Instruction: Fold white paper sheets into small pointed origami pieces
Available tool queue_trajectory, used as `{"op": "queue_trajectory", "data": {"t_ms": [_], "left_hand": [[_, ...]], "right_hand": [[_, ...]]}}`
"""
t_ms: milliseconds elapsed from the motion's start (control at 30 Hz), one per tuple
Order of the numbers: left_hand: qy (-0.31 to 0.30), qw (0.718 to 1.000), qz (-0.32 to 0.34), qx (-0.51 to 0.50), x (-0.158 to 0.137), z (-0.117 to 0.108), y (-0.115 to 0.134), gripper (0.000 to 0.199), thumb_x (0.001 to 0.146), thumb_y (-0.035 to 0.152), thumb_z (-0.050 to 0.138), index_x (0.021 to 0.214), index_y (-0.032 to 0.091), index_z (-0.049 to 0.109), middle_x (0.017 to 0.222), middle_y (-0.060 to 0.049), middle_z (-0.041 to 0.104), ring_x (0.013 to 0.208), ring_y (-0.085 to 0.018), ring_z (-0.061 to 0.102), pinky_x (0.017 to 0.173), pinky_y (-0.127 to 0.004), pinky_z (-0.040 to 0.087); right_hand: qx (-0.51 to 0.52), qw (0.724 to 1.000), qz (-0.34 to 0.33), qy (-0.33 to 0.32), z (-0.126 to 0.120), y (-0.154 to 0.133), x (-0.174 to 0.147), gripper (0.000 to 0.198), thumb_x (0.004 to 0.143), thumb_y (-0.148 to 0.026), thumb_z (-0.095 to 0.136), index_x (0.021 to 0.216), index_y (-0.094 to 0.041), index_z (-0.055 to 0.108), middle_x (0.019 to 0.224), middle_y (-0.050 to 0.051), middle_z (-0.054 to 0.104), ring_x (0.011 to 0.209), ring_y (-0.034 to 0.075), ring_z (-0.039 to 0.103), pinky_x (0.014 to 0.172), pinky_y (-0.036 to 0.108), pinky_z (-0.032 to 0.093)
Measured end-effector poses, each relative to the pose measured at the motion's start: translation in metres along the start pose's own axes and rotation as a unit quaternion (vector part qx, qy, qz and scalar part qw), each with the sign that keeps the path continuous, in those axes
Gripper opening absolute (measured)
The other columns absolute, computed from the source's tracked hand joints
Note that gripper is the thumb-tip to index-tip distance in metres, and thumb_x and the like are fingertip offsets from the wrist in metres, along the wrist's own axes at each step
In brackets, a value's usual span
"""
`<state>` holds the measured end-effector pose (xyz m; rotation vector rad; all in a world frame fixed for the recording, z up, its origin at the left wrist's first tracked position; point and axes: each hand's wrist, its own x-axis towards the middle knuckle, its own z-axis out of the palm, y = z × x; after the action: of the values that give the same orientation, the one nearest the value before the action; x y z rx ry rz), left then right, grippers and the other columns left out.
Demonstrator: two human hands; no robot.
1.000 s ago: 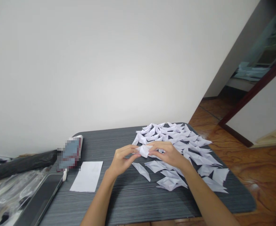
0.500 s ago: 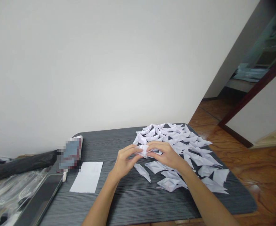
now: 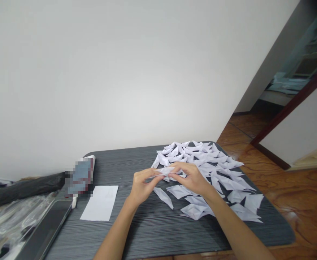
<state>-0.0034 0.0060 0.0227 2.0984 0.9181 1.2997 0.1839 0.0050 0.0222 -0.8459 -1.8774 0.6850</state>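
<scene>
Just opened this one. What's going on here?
A person's left hand and right hand hold a small folded paper between their fingertips, above a dark table. Many similar paper shapes lie spread over the table's right side. A flat white sheet lies to the left.

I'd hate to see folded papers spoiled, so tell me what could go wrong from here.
The small white folded paper pinched by the fingers of the left hand and right hand might tear if they pull unevenly. The right forearm might brush the pointed white folded paper pieces around it. Pieces at the right edge of the dark grey streaked table might get nudged off.
</scene>
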Motion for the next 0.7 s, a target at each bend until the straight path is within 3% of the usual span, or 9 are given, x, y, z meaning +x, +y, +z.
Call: {"op": "queue_trajectory", "data": {"t_ms": [133,333,433,500,567,700], "left_hand": [[0.007,0.996,-0.088,-0.031,-0.002,0.004,0.001,0.009,0.072,0.022,0.062,0.072,0.014,0.065,0.069,-0.004,0.069,0.063,-0.014,0.063,0.061,-0.022,0.048],[0.009,0.962,-0.194,-0.191,-0.003,0.010,-0.001,0.017,0.071,0.025,0.062,0.066,0.015,0.049,0.064,-0.004,0.069,0.063,-0.017,0.065,0.064,-0.026,0.051],[0.000,0.943,-0.238,-0.234,-0.001,0.009,-0.002,0.025,0.069,0.027,0.064,0.084,0.016,0.047,0.067,-0.002,0.069,0.062,-0.018,0.067,0.062,-0.028,0.052],[-0.014,0.938,-0.255,-0.236,0.000,0.007,-0.003,0.042,0.068,0.028,0.065,0.103,0.016,0.044,0.071,-0.003,0.070,0.065,-0.019,0.067,0.064,-0.029,0.053],[-0.031,0.944,-0.258,-0.204,0.001,0.005,-0.006,0.046,0.068,0.029,0.065,0.108,0.015,0.047,0.077,-0.005,0.070,0.070,-0.021,0.067,0.067,-0.030,0.053],[-0.067,0.960,-0.243,-0.119,0.001,0.001,-0.012,0.027,0.073,0.033,0.059,0.085,0.011,0.065,0.080,-0.009,0.070,0.072,-0.023,0.066,0.066,-0.030,0.052]], "right_hand": [[0.059,0.995,0.085,0.008,0.002,-0.003,0.001,0.016,0.074,-0.019,0.058,0.064,-0.018,0.046,0.070,0.002,0.062,0.070,0.015,0.058,0.066,0.027,0.045],[0.150,0.980,0.130,0.005,0.005,-0.004,0.005,0.018,0.072,-0.016,0.058,0.062,-0.018,0.043,0.060,-0.002,0.056,0.060,0.012,0.054,0.059,0.024,0.043],[0.215,0.963,0.160,0.003,0.007,-0.002,0.007,0.015,0.070,-0.015,0.059,0.075,-0.019,0.046,0.062,-0.004,0.055,0.055,0.010,0.054,0.053,0.022,0.042],[0.240,0.956,0.166,-0.003,0.009,0.001,0.007,0.023,0.069,-0.014,0.061,0.088,-0.020,0.048,0.064,-0.005,0.057,0.055,0.010,0.056,0.053,0.021,0.043],[0.235,0.957,0.171,-0.006,0.010,0.006,0.007,0.024,0.068,-0.015,0.062,0.091,-0.018,0.053,0.064,-0.003,0.060,0.058,0.011,0.058,0.057,0.023,0.044],[0.206,0.957,0.204,-0.001,0.012,0.015,0.009,0.011,0.067,-0.022,0.064,0.075,-0.014,0.064,0.061,0.001,0.063,0.056,0.013,0.059,0.056,0.024,0.046]]}}
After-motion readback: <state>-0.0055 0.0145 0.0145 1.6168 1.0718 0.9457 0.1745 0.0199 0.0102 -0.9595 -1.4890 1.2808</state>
